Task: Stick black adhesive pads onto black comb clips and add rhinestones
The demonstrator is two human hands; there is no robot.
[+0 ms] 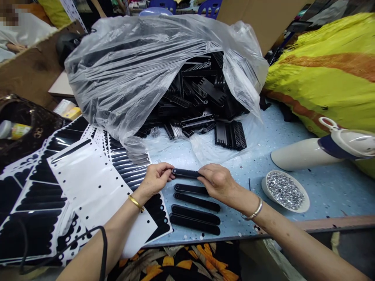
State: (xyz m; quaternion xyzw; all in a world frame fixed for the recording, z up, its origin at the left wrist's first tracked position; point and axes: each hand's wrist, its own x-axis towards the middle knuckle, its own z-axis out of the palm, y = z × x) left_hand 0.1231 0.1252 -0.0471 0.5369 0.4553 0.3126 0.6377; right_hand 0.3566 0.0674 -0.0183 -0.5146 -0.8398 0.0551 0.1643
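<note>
A slim black strip (187, 173) with rounded ends is held level between my two hands, above the blue table (240, 175). My left hand (155, 180) pinches its left end, beside a small round hole. At its right end, the fingers of my right hand (218, 182) are closed on it. Below it, several similar black strips (197, 201) lie roughly parallel on the table. Sheets of black stickers (131, 164) with a white backing sheet (90, 179) on top spread out to the left of my left hand.
Behind my hands, a large clear plastic bag (117, 78) holds many black parts (205, 93). On the right are a bowl of small shiny metal pieces (285, 191), a white bottle lying down (304, 154) and a yellow sack (328, 74). A brown bag (38, 121) stands left.
</note>
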